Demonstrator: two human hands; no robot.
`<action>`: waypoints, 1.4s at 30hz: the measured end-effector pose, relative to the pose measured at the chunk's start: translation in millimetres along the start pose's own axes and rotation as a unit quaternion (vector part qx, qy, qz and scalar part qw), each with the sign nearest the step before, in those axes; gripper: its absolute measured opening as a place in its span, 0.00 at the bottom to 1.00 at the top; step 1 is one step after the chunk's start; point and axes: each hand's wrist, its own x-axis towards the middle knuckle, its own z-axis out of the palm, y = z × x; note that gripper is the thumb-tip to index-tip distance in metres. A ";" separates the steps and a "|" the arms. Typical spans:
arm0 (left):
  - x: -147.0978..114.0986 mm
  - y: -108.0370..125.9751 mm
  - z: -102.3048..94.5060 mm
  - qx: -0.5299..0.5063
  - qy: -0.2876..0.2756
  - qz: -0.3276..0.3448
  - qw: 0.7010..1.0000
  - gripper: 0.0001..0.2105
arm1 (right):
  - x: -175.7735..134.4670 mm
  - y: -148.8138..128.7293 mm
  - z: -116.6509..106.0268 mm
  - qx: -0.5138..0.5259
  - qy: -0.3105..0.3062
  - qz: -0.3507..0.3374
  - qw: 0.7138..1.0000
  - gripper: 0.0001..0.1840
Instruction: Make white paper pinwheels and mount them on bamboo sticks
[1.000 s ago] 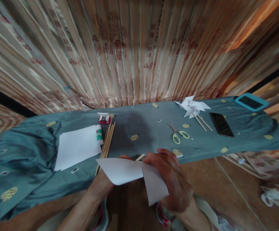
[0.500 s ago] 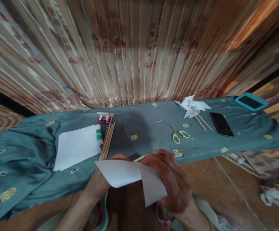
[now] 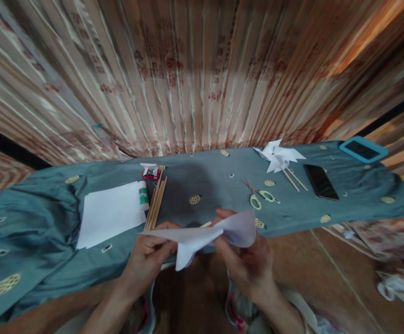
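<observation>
Between my hands, above the table's front edge, is a white paper pinwheel with curved blades. My left hand pinches its left blade between thumb and fingers. At its centre and right side, my right hand grips the paper, the thumb near the middle and the fingers partly hidden behind a blade. A short bit of a wooden stick shows behind the paper; the rest of it is hidden.
On the green cloth lie white paper sheets, a glue stick, wooden sticks, a red box of pins, scissors, finished pinwheels, a phone and a blue-framed tablet.
The pinwheel has turned and tilted, its right blade now raised. My left hand has come from behind the paper to pinch the left blade; my right hand has shifted its grip toward the centre.
</observation>
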 end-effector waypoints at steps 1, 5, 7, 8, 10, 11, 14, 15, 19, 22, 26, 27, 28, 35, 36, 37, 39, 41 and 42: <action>0.4 0.8 0.4 0.024 0.003 0.018 1.000 0.06 | 0.3 4.1 2.3 0.028 0.004 0.040 0.999 0.17; 1.5 -2.8 0.5 0.072 0.015 0.055 0.996 0.08 | 6.5 17.2 11.0 0.126 0.003 0.114 0.985 0.16; 1.3 -6.2 -0.2 0.080 0.013 0.067 0.994 0.08 | 9.2 20.2 12.9 0.151 -0.008 0.124 0.981 0.13; 1.1 -7.4 -0.6 0.087 0.015 0.075 0.993 0.08 | 9.8 20.9 13.1 0.153 -0.013 0.126 0.980 0.12; 0.6 -8.0 -1.3 0.104 0.022 0.085 0.991 0.08 | 9.6 21.2 12.5 0.141 -0.022 0.127 0.981 0.10; 0.5 -7.5 -1.5 0.111 0.025 0.089 0.989 0.08 | 9.0 21.1 12.1 0.132 -0.029 0.128 0.982 0.09; 0.8 -4.6 -1.8 0.117 0.020 0.097 0.988 0.09 | 6.8 21.7 11.7 0.117 -0.054 0.137 0.982 0.09; 1.2 -4.1 -1.9 0.118 0.017 0.099 0.988 0.09 | 6.4 22.4 11.9 0.116 -0.060 0.139 0.982 0.09; 3.2 -6.8 -2.1 0.132 0.015 0.100 0.986 0.09 | 7.6 26.2 13.3 0.117 -0.072 0.153 0.979 0.11; 4.5 -11.7 -1.1 0.146 0.024 0.108 0.983 0.09 | 9.9 28.6 15.3 0.128 -0.073 0.163 0.976 0.11; 6.1 -16.7 1.7 0.167 0.030 0.122 0.978 0.10 | 12.2 31.8 19.2 0.129 -0.061 0.165 0.976 0.11; 6.5 -17.8 2.3 0.173 0.030 0.124 0.977 0.10 | 12.6 32.7 20.1 0.126 -0.058 0.168 0.976 0.11; 6.9 -19.0 2.6 0.178 0.031 0.128 0.975 0.10 | 13.0 33.6 20.9 0.126 -0.056 0.171 0.976 0.11; 6.5 -22.7 2.3 0.195 0.032 0.134 0.971 0.11 | 12.3 37.6 24.2 0.133 -0.066 0.189 0.971 0.13; 6.1 -22.2 2.4 0.194 0.033 0.132 0.972 0.11 | 11.6 38.1 24.9 0.132 -0.067 0.192 0.970 0.13; 5.8 -21.9 2.7 0.192 0.033 0.128 0.972 0.11 | 10.9 38.6 25.6 0.131 -0.068 0.195 0.970 0.13; 5.3 -21.8 3.3 0.185 0.034 0.123 0.975 0.11 | 10.3 39.8 26.8 0.127 -0.072 0.199 0.969 0.12; 5.5 -23.0 3.9 0.174 0.037 0.116 0.977 0.11 | 11.2 41.4 27.5 0.116 -0.076 0.197 0.971 0.12; 6.0 -23.9 4.1 0.168 0.039 0.112 0.979 0.11 | 12.2 42.4 27.5 0.111 -0.079 0.196 0.971 0.12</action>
